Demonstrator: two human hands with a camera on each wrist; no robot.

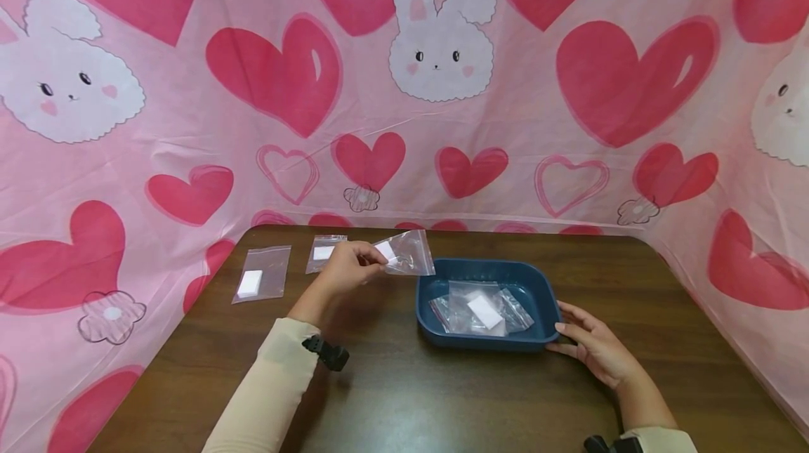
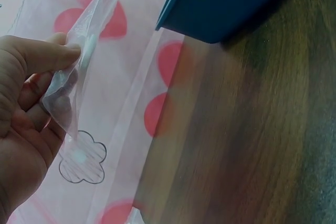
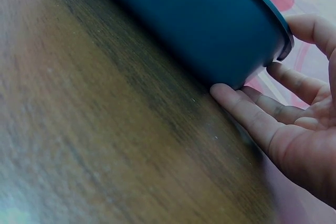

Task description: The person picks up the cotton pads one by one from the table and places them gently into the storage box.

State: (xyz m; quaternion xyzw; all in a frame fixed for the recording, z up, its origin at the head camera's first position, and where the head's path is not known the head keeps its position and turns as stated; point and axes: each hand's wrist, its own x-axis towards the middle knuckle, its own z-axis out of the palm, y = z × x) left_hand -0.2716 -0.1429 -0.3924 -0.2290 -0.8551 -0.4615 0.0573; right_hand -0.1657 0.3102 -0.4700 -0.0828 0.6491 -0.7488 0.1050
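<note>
My left hand [image 1: 350, 270] pinches a clear zip-lock bag [image 1: 413, 253] by one end, above the table left of the blue tub [image 1: 483, 344]. A white piece shows inside this bag, near the fingertips; in the left wrist view the bag [image 2: 86, 51] is seen almost edge-on. At the tub's near right corner, my right hand [image 1: 597, 348] grips the rim and side with its fingertips. Seen from the right wrist, the fingers [image 3: 252, 116] lie against the tub's outer wall. Inside the tub lie several clear bags [image 1: 464, 298], the top one with a white block [image 1: 485, 311].
On the table's left side lies a clear zip-lock bag [image 1: 272, 274] with a white block in it. A smaller bag [image 1: 321, 263] with a white piece lies behind my left hand. A pink heart-and-rabbit cloth [image 1: 442, 130] hangs around the brown wooden table [image 1: 404, 397].
</note>
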